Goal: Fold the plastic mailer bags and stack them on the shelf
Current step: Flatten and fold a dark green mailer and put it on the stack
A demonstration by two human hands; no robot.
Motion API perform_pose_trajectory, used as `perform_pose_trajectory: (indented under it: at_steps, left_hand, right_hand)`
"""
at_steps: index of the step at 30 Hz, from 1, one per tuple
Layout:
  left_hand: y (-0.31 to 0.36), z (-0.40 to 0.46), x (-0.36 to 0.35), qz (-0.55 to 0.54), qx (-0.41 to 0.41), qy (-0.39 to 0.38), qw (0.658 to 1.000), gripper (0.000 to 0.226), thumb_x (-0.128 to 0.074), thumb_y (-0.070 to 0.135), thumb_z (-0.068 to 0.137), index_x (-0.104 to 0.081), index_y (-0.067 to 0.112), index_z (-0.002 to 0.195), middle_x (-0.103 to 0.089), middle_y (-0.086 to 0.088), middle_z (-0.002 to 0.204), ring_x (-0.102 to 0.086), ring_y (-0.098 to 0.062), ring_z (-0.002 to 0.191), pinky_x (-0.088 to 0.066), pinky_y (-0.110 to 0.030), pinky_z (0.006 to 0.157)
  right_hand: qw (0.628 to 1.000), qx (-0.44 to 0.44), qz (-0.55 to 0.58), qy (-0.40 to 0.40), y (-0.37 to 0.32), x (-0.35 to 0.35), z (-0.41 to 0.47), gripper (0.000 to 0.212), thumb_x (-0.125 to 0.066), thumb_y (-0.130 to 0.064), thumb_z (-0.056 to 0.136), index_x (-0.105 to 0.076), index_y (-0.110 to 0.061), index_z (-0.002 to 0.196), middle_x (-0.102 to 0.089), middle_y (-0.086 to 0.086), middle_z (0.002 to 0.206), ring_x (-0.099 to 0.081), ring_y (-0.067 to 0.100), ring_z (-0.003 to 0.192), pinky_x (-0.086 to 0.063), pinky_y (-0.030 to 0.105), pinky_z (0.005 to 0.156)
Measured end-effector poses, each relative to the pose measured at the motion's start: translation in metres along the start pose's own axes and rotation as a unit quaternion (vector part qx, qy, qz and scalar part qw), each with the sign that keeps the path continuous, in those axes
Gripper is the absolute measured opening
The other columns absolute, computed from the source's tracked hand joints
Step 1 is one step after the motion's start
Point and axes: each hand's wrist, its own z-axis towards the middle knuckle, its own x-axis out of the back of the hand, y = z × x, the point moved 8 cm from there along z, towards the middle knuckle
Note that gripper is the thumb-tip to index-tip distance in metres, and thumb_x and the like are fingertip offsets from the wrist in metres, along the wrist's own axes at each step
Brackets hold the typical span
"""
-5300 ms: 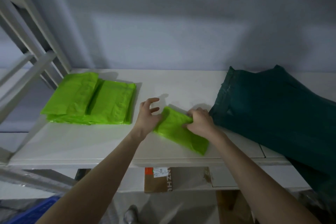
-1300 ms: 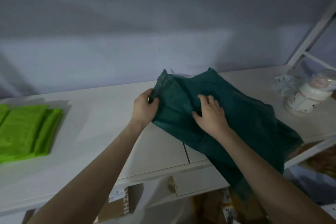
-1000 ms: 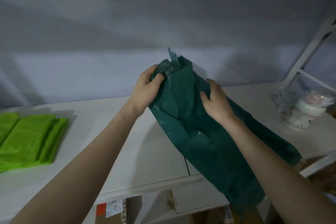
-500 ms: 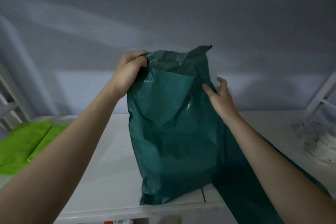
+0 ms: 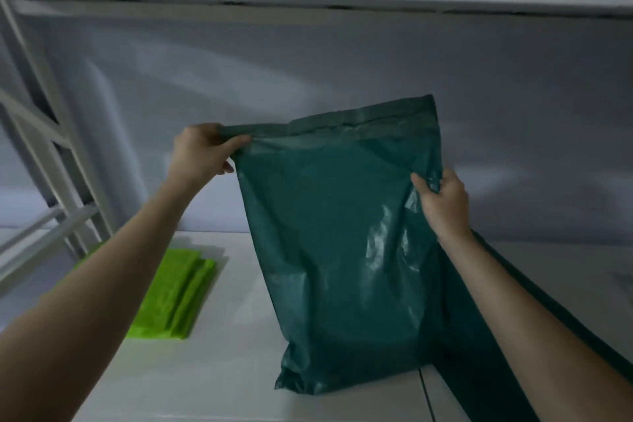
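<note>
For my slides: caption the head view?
Both hands, left and right, hold a dark green mailer upright over the shelf.

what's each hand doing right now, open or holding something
Left hand: closed, fingers pinching the top left corner of the dark green bag.
Right hand: closed, gripping the bag's right edge.

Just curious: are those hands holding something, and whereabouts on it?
A dark green bag, held up. The left hand pinches its top left corner; the right hand grips its right edge, below the top.
</note>
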Motion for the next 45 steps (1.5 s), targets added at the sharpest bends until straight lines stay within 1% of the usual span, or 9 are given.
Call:
perform_pose_trajectory:
  at_steps: [5,8,10,17,24,28,33,38,45]
  left_hand:
    - [-0.013,-0.008,-0.01,-0.13,0.043,-0.056,0.989,0.017,-0.055,0.042,0.09,-0.061,0.026,0.089,-0.066,0.003,0.086,-0.063,0.0,0.061,-0.052,-0.021,0.057]
    - [-0.026,-0.043,-0.044,-0.224,0.125,-0.193,0.947,0.068,-0.054,0.078,0.066,-0.057,0.03,0.114,-0.068,0.012,0.105,-0.068,-0.008,0.087,-0.053,-0.023,0.07]
    - [-0.031,-0.068,-0.066,-0.223,0.124,-0.241,0.937,0.077,-0.062,0.079,0.057,-0.054,0.031,0.116,-0.069,0.016,0.105,-0.068,-0.005,0.091,-0.055,-0.02,0.068]
    - [-0.047,-0.09,-0.087,-0.218,0.154,-0.129,0.955,0.014,-0.063,0.029,0.088,-0.062,0.018,0.096,-0.069,0.001,0.099,-0.068,-0.01,0.082,-0.055,-0.023,0.069]
    - [-0.043,-0.09,-0.08,-0.18,0.155,-0.086,0.967,0.028,-0.052,0.04,0.092,-0.058,0.013,0.096,-0.065,0.005,0.089,-0.062,-0.009,0.078,-0.051,-0.027,0.073]
    - [-0.052,-0.108,-0.09,-0.225,0.176,-0.165,0.944,0.039,-0.049,0.05,0.09,-0.058,0.019,0.111,-0.068,0.005,0.103,-0.066,-0.013,0.092,-0.054,-0.028,0.074]
    - [-0.07,-0.144,-0.109,-0.234,0.186,-0.129,0.945,0.024,-0.055,0.035,0.091,-0.062,0.018,0.107,-0.069,0.007,0.099,-0.067,-0.002,0.084,-0.055,-0.023,0.074]
    - [-0.076,-0.145,-0.106,-0.186,0.193,-0.061,0.962,0.017,-0.055,0.029,0.093,-0.063,0.015,0.099,-0.068,0.004,0.092,-0.065,-0.012,0.086,-0.053,-0.03,0.08]
    - [-0.08,-0.136,-0.08,-0.142,0.155,-0.012,0.978,0.021,-0.059,0.03,0.09,-0.063,0.015,0.104,-0.065,0.004,0.093,-0.062,-0.01,0.081,-0.047,-0.022,0.07]
  right_hand:
    - [1.0,-0.006,0.03,-0.006,-0.001,-0.002,-0.004,0.026,-0.057,-0.028,0.092,-0.055,-0.005,0.104,-0.062,0.008,0.099,-0.058,0.02,0.084,-0.047,0.03,0.072]
    - [0.999,-0.016,0.041,-0.004,0.003,-0.002,-0.006,0.027,-0.057,-0.027,0.092,-0.054,-0.004,0.104,-0.063,0.011,0.1,-0.06,0.022,0.087,-0.049,0.033,0.074]
    - [0.999,-0.023,0.037,0.006,0.007,0.001,-0.008,0.027,-0.057,-0.028,0.092,-0.054,-0.003,0.102,-0.063,0.013,0.099,-0.06,0.025,0.088,-0.05,0.036,0.077]
    - [0.998,-0.051,0.014,-0.04,0.022,0.01,-0.016,0.037,-0.058,-0.042,0.089,-0.055,-0.012,0.109,-0.061,0.001,0.096,-0.059,0.017,0.085,-0.05,0.033,0.077]
    - [0.978,-0.169,0.028,-0.122,0.058,0.007,-0.04,0.035,-0.055,-0.045,0.089,-0.052,-0.017,0.11,-0.058,-0.002,0.102,-0.057,0.016,0.095,-0.047,0.036,0.086]
    - [0.973,-0.19,0.049,-0.119,0.072,0.012,-0.05,0.025,-0.056,-0.029,0.089,-0.057,-0.013,0.109,-0.063,0.005,0.108,-0.06,0.02,0.096,-0.049,0.041,0.092]
    - [0.986,-0.118,-0.021,-0.111,0.066,0.01,-0.058,0.019,-0.048,-0.019,0.094,-0.051,-0.011,0.112,-0.058,0.003,0.097,-0.054,0.015,0.08,-0.043,0.03,0.071]
    - [0.99,-0.063,-0.078,-0.097,0.061,0.005,-0.064,0.015,-0.044,-0.011,0.096,-0.052,-0.004,0.106,-0.061,0.012,0.09,-0.056,0.022,0.071,-0.043,0.025,0.057]
    - [0.982,0.019,-0.175,-0.065,0.049,0.013,-0.063,0.014,-0.052,-0.024,0.095,-0.048,-0.01,0.093,-0.048,-0.006,0.062,-0.047,0.008,0.054,-0.028,0.02,0.045]
